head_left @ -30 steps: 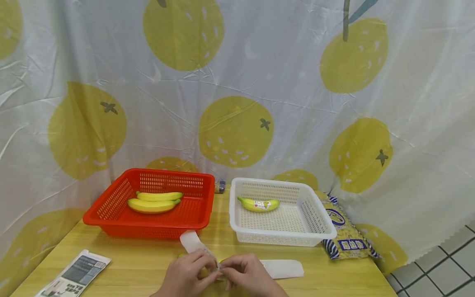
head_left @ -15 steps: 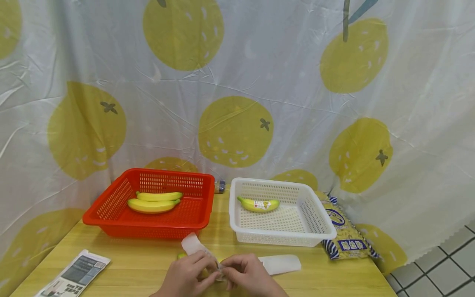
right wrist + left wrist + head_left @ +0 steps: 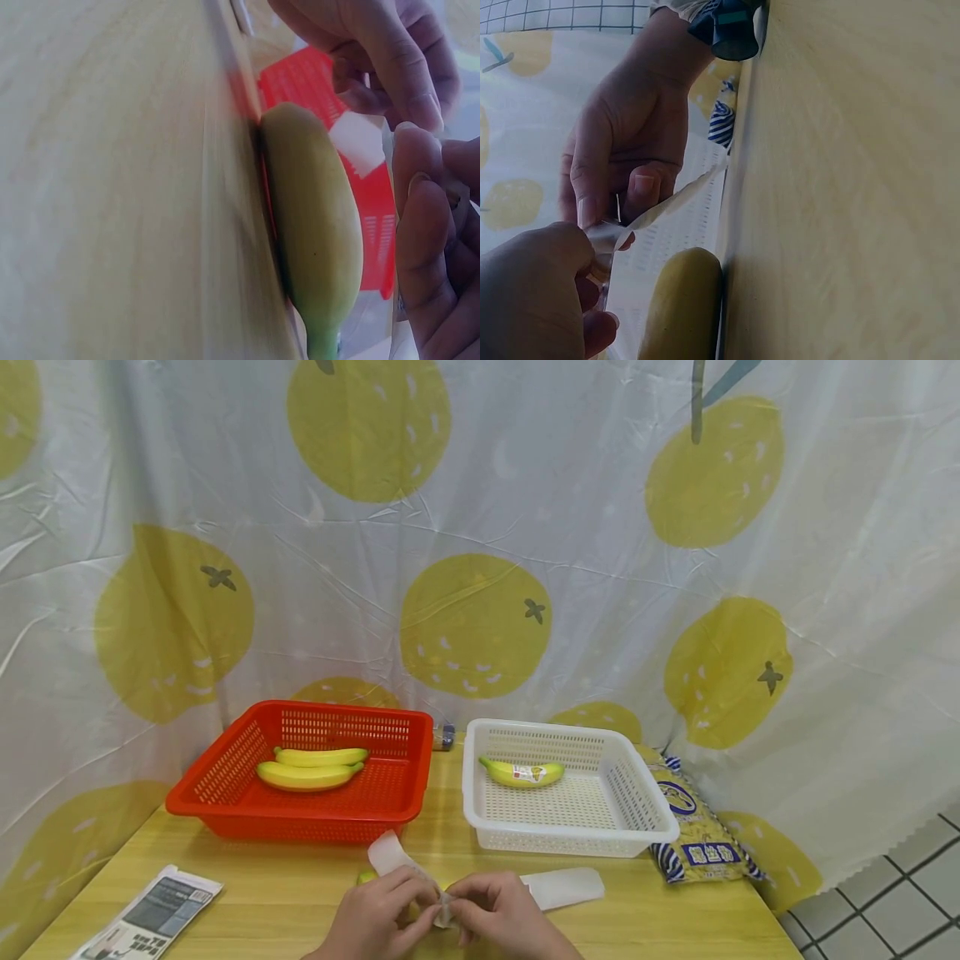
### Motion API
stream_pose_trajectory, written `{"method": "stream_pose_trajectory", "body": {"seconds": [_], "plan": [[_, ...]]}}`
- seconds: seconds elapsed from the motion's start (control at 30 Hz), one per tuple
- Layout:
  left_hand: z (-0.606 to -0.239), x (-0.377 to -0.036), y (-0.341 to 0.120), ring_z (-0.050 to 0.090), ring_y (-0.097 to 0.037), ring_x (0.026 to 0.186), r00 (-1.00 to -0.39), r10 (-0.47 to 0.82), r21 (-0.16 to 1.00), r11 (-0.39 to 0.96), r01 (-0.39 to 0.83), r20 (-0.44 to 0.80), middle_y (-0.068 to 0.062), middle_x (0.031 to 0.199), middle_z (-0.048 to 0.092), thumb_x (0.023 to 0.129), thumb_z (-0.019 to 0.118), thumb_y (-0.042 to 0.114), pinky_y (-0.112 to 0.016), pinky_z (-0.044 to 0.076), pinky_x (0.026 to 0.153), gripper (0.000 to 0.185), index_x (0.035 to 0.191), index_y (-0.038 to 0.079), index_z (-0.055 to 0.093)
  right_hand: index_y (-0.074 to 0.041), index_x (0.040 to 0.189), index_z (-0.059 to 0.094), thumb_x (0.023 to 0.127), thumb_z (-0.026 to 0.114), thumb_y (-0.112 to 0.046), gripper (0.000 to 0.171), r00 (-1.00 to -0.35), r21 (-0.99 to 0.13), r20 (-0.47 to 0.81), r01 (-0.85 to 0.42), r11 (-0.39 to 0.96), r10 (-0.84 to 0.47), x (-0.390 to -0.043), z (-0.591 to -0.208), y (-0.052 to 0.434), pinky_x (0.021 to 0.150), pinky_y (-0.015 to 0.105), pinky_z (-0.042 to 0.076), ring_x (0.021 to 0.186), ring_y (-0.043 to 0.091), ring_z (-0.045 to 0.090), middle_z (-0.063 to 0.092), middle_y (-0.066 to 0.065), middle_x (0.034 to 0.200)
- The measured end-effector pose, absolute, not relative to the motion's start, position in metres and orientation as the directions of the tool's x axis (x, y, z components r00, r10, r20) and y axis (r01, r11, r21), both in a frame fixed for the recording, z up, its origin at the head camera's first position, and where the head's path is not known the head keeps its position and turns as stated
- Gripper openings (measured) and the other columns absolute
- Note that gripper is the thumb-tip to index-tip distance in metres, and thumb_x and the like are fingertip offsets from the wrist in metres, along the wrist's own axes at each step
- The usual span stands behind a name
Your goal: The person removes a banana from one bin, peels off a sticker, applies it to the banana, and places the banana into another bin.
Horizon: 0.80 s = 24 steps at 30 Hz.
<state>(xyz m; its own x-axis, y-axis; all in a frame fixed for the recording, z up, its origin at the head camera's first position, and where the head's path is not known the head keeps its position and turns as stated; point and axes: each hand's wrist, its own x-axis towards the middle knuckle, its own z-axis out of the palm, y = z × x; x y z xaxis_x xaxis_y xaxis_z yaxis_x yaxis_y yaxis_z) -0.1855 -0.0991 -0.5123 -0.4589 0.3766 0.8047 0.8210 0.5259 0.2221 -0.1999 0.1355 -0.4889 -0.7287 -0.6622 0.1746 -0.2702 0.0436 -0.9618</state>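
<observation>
Above the table front, my left hand [image 3: 380, 914] and right hand [image 3: 506, 914] meet, fingertips and thumbs pinching a thin white paper strip [image 3: 387, 853], apparently label backing. One end curls up beyond the left hand; a white length [image 3: 566, 887] also extends right of the right hand. Whether a label is lifting between the fingertips is too small to tell. A yellow banana [image 3: 311, 202] lies on the table beside the hands. From the head only its green tip [image 3: 366, 877] and a little yellow show, the rest hidden by the hands.
A red basket [image 3: 300, 828] with two bananas [image 3: 310, 776] stands back left. The white basket [image 3: 570, 841] holds one labelled banana [image 3: 510, 772]. A yellow packet [image 3: 708, 852] lies at right, a printed flat packet [image 3: 153, 910] at left. A patterned curtain [image 3: 480, 485] hangs behind.
The right-hand length of the strip has drawn slightly left and tilted. The left end has shifted a little down and right. Both hands stay nearly in place, still pinching.
</observation>
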Motion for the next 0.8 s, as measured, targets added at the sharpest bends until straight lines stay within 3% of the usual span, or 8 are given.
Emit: {"method": "stream_pose_trajectory", "body": {"seconds": [0.23,0.47,0.63,0.8], "plan": [[-0.5097,-0.1824,-0.0980,0.047,0.012,0.063,-0.518,0.365,0.272,0.547,0.792,0.773,0.024,0.096,0.063,0.082,0.087,0.022,-0.001,0.036,0.057,0.026,0.091,0.034,0.066,0.000,0.113,0.074,0.100,0.068,-0.013,0.019,-0.742,-0.960,0.180,-0.275,0.048,-0.646,-0.1987,-0.4883,0.1345,0.066,0.025,0.060,0.068,0.002,0.066,0.075,0.025,0.102],[-0.5110,-0.1839,-0.0985,0.046,0.011,0.062,-0.488,0.363,0.254,0.531,0.808,0.794,0.020,0.095,0.064,0.086,0.084,0.023,-0.001,0.035,0.056,0.021,0.092,0.032,0.066,-0.002,0.110,0.075,0.097,0.072,-0.016,0.019,-0.763,-0.953,0.173,-0.288,0.089,-0.622,-0.1988,-0.4884,0.1334,0.064,0.023,0.059,0.065,0.001,0.066,0.076,0.020,0.092],[-0.5121,-0.1841,-0.0988,0.047,0.010,0.062,-0.504,0.354,0.268,0.540,0.798,0.787,0.021,0.095,0.063,0.081,0.086,0.019,-0.001,0.036,0.056,0.027,0.091,0.033,0.065,-0.001,0.109,0.074,0.094,0.074,-0.015,0.020,-0.764,-0.946,0.183,-0.307,0.099,-0.618,-0.1989,-0.4886,0.1335,0.064,0.021,0.057,0.064,0.000,0.065,0.075,0.018,0.088],[-0.5128,-0.1847,-0.0982,0.046,0.011,0.062,-0.483,0.350,0.252,0.534,0.807,0.803,0.020,0.093,0.063,0.077,0.088,0.016,-0.002,0.035,0.055,0.031,0.091,0.031,0.065,-0.001,0.109,0.074,0.094,0.075,-0.015,0.020,-0.768,-0.946,0.182,-0.307,0.103,-0.614,-0.1990,-0.4883,0.1330,0.062,0.021,0.057,0.065,0.000,0.065,0.077,0.011,0.089]]}}
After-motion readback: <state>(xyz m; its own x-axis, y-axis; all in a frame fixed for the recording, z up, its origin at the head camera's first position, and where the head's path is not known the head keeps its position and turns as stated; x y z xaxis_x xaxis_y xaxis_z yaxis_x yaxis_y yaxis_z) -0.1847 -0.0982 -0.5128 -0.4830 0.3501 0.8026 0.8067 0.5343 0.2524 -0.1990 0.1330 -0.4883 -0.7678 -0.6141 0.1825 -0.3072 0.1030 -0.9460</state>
